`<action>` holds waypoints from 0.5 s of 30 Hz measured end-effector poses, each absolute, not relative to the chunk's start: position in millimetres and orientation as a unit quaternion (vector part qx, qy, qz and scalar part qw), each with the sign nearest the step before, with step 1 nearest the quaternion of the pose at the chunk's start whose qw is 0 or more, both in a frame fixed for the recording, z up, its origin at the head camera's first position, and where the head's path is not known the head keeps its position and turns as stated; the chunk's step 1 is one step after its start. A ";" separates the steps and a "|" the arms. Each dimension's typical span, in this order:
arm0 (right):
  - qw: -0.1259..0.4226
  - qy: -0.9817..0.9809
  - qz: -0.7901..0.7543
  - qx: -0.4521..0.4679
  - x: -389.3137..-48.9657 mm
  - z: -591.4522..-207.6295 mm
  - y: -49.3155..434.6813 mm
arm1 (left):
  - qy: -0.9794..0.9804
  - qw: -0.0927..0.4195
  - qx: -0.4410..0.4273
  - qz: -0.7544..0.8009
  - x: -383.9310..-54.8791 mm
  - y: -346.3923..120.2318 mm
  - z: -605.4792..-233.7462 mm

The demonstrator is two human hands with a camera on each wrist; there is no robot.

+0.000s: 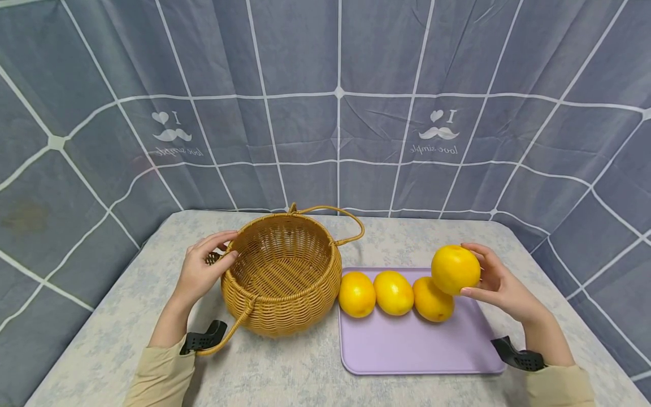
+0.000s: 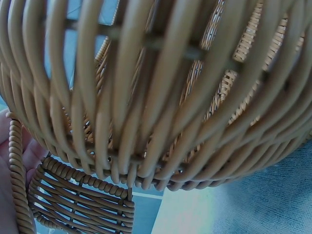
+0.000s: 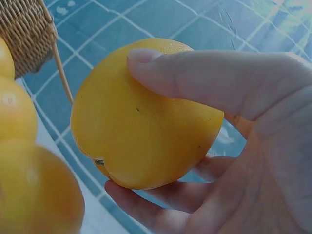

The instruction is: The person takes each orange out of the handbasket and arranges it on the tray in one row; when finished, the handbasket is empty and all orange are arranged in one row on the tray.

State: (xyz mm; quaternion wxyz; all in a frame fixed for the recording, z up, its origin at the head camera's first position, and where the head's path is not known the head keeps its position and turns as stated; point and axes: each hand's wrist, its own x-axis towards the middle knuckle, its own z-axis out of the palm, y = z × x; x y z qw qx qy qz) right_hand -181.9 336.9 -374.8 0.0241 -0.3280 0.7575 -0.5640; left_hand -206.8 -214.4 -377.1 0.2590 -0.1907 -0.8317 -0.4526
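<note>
A round wicker basket (image 1: 282, 311) stands left of the middle of the table, its woven floor (image 1: 285, 276) bare. My left hand (image 1: 202, 268) holds its left rim, thumb and fingers either side of a small woven tab (image 2: 80, 195). In the right wrist view, an orange (image 3: 146, 117) sits between the thumb and fingers of my right hand (image 1: 500, 285). That orange is held over the back right of a lilac tray (image 1: 417, 350). Three more oranges lie in a row on the tray: left orange (image 1: 357, 294), middle orange (image 1: 394, 293) and right orange (image 1: 432, 301), partly covered by the held one.
Two thin basket handles stick out: one handle (image 1: 351, 226) at the back right, another handle (image 1: 229, 333) at the front left near my wrist. The tray's left edge is close beside the basket. A grey-blue checked curtain (image 1: 305, 130) hangs behind the pale patterned table (image 1: 274, 367).
</note>
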 end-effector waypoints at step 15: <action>0.018 0.796 -0.547 -0.258 -177.3 -391.8 362.9 | -0.839 0.255 -0.181 -0.444 -188.5 -200.9 -353.1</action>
